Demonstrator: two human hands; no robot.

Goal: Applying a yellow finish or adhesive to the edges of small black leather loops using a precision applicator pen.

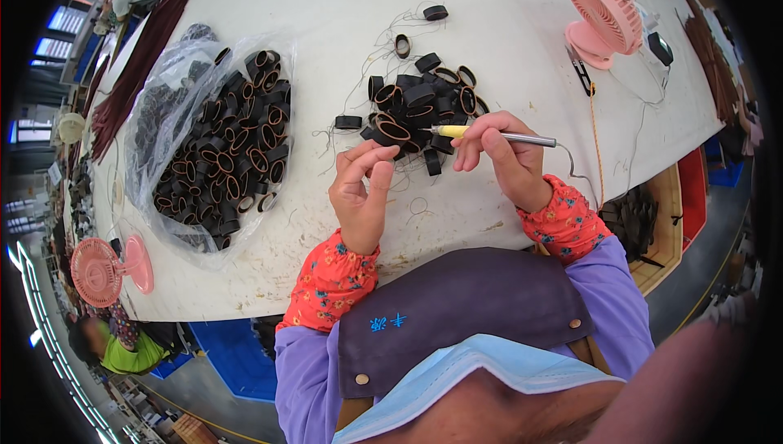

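Observation:
My left hand [361, 193] pinches a black oval loop [392, 129] with a tan inner edge, at the near side of a small heap. In my right hand [507, 163] is a corded pen-like tool [522, 137] with a silver handle and a yellow front part. Its thin dark tip points left, close to the loop; whether they touch I cannot tell. The heap of black loops [420, 95] lies just beyond both hands, with loose dark threads around it. One separate loop [348, 123] rests left of the heap.
A clear plastic bag [167, 89] full of similar loops lies at left. Pink fans stand at the right back [603, 16] and left front [98, 273]. Black thread snips [580, 73] lie near the right fan. Brown strips [139, 77] line the table's left edge. Other people are beyond the table.

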